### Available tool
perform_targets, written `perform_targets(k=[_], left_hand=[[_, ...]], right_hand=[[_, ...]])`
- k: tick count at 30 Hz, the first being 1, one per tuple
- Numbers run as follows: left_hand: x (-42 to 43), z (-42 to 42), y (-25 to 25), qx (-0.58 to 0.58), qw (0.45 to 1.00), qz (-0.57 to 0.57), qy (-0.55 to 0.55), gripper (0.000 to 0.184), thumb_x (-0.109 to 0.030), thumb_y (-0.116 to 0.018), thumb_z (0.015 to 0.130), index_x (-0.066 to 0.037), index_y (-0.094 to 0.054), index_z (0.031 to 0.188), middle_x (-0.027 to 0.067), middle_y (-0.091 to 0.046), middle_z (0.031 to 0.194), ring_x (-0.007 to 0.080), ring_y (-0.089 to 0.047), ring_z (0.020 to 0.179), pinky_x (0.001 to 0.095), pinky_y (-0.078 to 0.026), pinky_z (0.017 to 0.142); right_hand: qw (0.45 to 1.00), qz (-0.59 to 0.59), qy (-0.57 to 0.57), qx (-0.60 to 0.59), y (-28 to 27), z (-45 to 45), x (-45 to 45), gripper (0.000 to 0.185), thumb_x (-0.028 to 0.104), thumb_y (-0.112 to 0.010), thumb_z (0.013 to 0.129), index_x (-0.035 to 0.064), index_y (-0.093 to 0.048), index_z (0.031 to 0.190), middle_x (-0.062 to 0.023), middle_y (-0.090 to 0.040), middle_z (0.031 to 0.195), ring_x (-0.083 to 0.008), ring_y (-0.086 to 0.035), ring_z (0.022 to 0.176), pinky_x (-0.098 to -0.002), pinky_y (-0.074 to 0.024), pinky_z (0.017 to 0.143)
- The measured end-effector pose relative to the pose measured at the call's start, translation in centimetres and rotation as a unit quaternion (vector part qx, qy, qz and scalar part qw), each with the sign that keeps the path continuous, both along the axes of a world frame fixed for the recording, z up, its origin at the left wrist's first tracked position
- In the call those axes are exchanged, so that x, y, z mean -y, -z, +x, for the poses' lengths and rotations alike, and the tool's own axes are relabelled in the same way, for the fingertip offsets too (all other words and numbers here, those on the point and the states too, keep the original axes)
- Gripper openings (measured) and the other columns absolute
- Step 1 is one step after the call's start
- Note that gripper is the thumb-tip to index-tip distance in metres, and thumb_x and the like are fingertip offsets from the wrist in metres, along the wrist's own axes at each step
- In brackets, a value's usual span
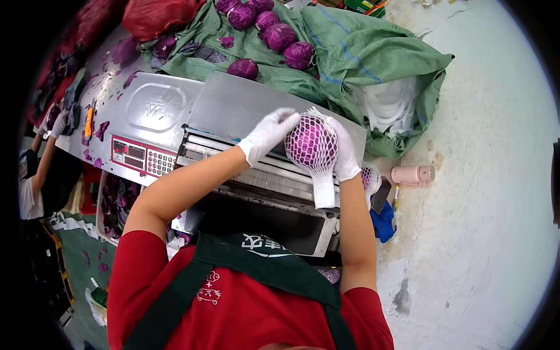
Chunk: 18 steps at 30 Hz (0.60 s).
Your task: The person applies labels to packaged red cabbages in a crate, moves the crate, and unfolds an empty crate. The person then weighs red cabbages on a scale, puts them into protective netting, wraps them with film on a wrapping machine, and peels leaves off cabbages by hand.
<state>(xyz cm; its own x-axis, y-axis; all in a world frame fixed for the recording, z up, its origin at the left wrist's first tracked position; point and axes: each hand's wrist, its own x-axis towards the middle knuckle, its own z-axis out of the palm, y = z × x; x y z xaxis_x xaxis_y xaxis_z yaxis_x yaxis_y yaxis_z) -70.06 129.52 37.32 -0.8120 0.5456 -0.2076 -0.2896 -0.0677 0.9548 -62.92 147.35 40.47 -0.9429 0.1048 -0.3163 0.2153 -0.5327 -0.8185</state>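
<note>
A red cabbage (304, 140) sits inside a white foam net sleeve (324, 189), whose narrow tail hangs down toward me. My right hand (346, 153), in a white glove, wraps round the cabbage's right side. My gloved left hand (269, 135) has its fingers bent together at the upper left edge of the net; fingertips are partly hidden. Both hands are above a wrapping machine with a metal top (233, 99) and a roller slot. Another netted cabbage (368, 178) lies beyond my right wrist.
Several loose red cabbages (280, 37) lie on a green woven sack (361, 41) at the back. A scale (154, 108) stands left, beside an orange knife (89, 123). A pink bottle (413, 175) and phone (381, 195) lie right. Another person's gloved hands (55, 121) work far left.
</note>
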Motion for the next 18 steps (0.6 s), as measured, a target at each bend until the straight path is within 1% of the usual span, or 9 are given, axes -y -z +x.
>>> perform_targets(k=[4,7,8,10,12,13,16,17,18], left_hand=[[0.3,0.2,-2.1,0.1,0.994,0.029,0.021,0.03,-0.027,-0.062,0.093,0.001,-0.064,0.104,0.0035,-0.065,0.09,0.0069,-0.058,0.08,0.0209,-0.048,0.07],[-1.4,0.2,-2.5,-0.058,0.997,0.042,-0.03,0.016,-0.016,-0.064,0.09,-0.001,-0.061,0.085,-0.0006,-0.061,0.078,0.0047,-0.053,0.069,0.0203,-0.044,0.062],[-2.3,0.1,-2.9,-0.095,0.995,0.022,-0.032,0.016,-0.016,-0.065,0.09,-0.002,-0.061,0.084,-0.0007,-0.061,0.077,0.0044,-0.053,0.068,0.0203,-0.043,0.062],[-4.1,-0.2,-4.2,0.021,0.989,0.142,-0.039,0.016,-0.017,-0.065,0.09,-0.003,-0.061,0.082,-0.0015,-0.06,0.074,0.0043,-0.052,0.064,0.0202,-0.042,0.058],[-5.2,-1.0,-5.0,0.094,0.982,0.164,0.006,0.016,-0.018,-0.063,0.091,-0.004,-0.061,0.083,-0.0007,-0.061,0.074,0.0045,-0.051,0.061,0.0199,-0.041,0.054],[-5.3,-1.1,-5.1,0.108,0.973,0.204,0.028,0.016,-0.019,-0.062,0.092,-0.004,-0.062,0.087,0.0004,-0.061,0.076,0.0046,-0.051,0.059,0.0194,-0.04,0.052],[-4.7,-1.0,-5.3,0.042,0.99,0.131,0.005,0.028,-0.028,-0.062,0.092,-0.003,-0.061,0.103,0.0007,-0.062,0.085,0.0047,-0.053,0.067,0.0203,-0.043,0.06],[-4.5,-1.3,-4.3,-0.032,0.995,0.082,0.054,0.041,-0.034,-0.061,0.092,-0.002,-0.058,0.119,0.0082,-0.064,0.105,0.012,-0.059,0.09,0.0259,-0.048,0.078],[-4.3,-1.0,-3.9,-0.034,0.994,0.083,0.06,0.041,-0.034,-0.061,0.092,-0.002,-0.058,0.119,0.0082,-0.064,0.105,0.012,-0.059,0.09,0.0259,-0.048,0.078]], right_hand=[[0.995,0.098,0.016,-0.004,-0.7,0.0,0.0,0.039,0.018,-0.043,0.097,-0.0054,-0.052,0.126,-0.0106,-0.064,0.113,-0.0135,-0.062,0.099,-0.0268,-0.0481,0.09],[0.943,0.323,0.055,-0.05,-3.0,0.5,-0.3,0.043,0.016,-0.05,0.095,0.0019,-0.047,0.135,-0.0133,-0.054,0.127,-0.0166,-0.055,0.112,-0.0277,-0.043,0.097],[0.915,0.39,0.05,-0.089,-4.6,0.9,0.3,0.045,0.016,-0.052,0.094,0.0048,-0.045,0.138,-0.0147,-0.052,0.128,-0.0182,-0.054,0.114,-0.0283,-0.0428,0.097],[0.85,0.505,-0.038,-0.147,-5.4,1.7,2.2,0.066,0.025,-0.064,0.088,0.0044,-0.035,0.144,-0.0145,-0.052,0.13,-0.0241,-0.052,0.117,-0.0333,-0.0384,0.102],[0.685,0.722,-0.021,-0.098,-5.9,2.3,3.1,0.072,0.028,-0.069,0.083,0.0043,-0.036,0.143,-0.0166,-0.053,0.128,-0.0263,-0.052,0.117,-0.0341,-0.0388,0.1],[0.739,0.67,0.001,-0.071,-5.6,2.4,2.2,0.074,0.029,-0.071,0.081,0.0048,-0.037,0.142,-0.0182,-0.054,0.124,-0.0284,-0.053,0.114,-0.0349,-0.0394,0.099],[0.923,0.376,0.023,-0.079,-3.2,2.5,-2.6,0.054,0.027,-0.065,0.088,0.001,-0.048,0.133,-0.0127,-0.057,0.123,-0.0198,-0.055,0.111,-0.0308,-0.0416,0.098],[0.953,0.294,0.036,-0.056,-3.2,3.0,-3.5,0.045,0.025,-0.061,0.092,-0.0007,-0.052,0.127,-0.0108,-0.059,0.122,-0.0159,-0.056,0.108,-0.0288,-0.043,0.097],[0.96,0.265,0.048,-0.081,-3.3,3.2,-4.1,0.043,0.026,-0.057,0.094,-0.0008,-0.052,0.127,-0.011,-0.06,0.12,-0.0171,-0.059,0.105,-0.0301,-0.046,0.095]])
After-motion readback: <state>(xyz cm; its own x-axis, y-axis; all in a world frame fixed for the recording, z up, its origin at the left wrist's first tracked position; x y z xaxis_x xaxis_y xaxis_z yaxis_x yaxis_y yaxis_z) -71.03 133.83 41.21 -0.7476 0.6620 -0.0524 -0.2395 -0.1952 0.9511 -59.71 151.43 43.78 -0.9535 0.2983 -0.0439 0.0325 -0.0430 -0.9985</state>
